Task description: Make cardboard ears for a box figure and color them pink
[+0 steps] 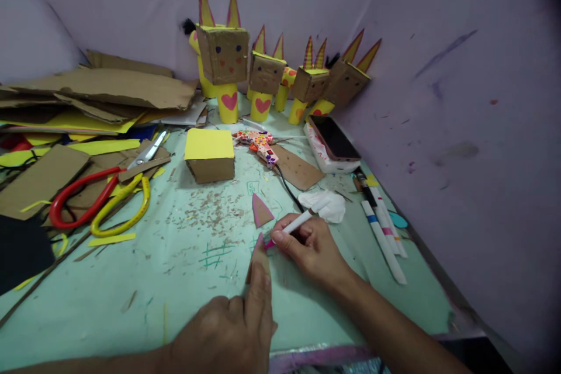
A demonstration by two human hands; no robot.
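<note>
My right hand [313, 248] is closed in a writing grip around a white marker [302, 219]. Its pink tip touches the edge of a small brown cardboard triangle [260, 254], which has pink along its border near the point. With the fingers of my left hand [236, 321], I hold this triangle down against the table; they cover its lower part. Just above lies a second cardboard triangle [263, 211] with a pink border. A cardboard box [211, 168] with a yellow top sits farther back.
Scissors [120, 181] with red and yellow handles lie left, beside stacked cardboard [100, 87]. A patterned glue gun [258, 143], crumpled tissue [328, 205] and a phone [333, 137] are behind my right hand. Several markers [385, 239] lie right. Box-headed cardboard figures [223, 55] line the wall.
</note>
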